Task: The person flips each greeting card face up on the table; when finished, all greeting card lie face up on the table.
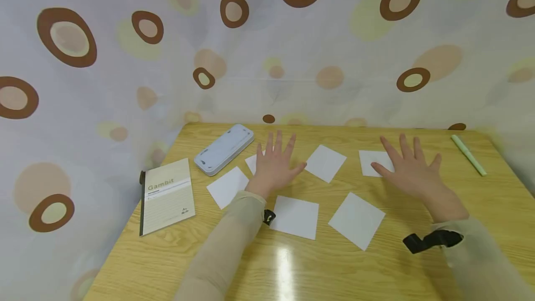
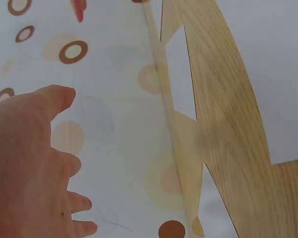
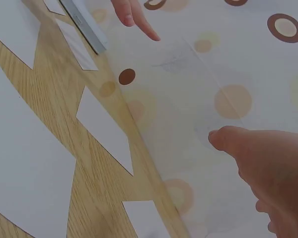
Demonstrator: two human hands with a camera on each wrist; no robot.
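Several white square paper sheets lie spread on the wooden table (image 1: pixel 301 264). My left hand (image 1: pixel 273 168) is held above them with fingers straight and spread, partly hiding one sheet (image 1: pixel 251 164) in the head view. My right hand (image 1: pixel 411 175), spread in the same way, overlaps the left-out corner of another sheet (image 1: pixel 369 164). Between the hands lie a back sheet (image 1: pixel 326 163) and a front sheet (image 1: pixel 357 221). One more sheet (image 1: pixel 294 217) is near the left wrist. Neither hand holds anything; both wrist views show the hands raised off the tabletop.
At the left lie a Gambit notebook (image 1: pixel 169 196) and a pale blue pencil case (image 1: pixel 225 149). A light green pen (image 1: pixel 469 155) is at the far right. A patterned curtain (image 1: pixel 251 101) hangs behind and along the left of the table.
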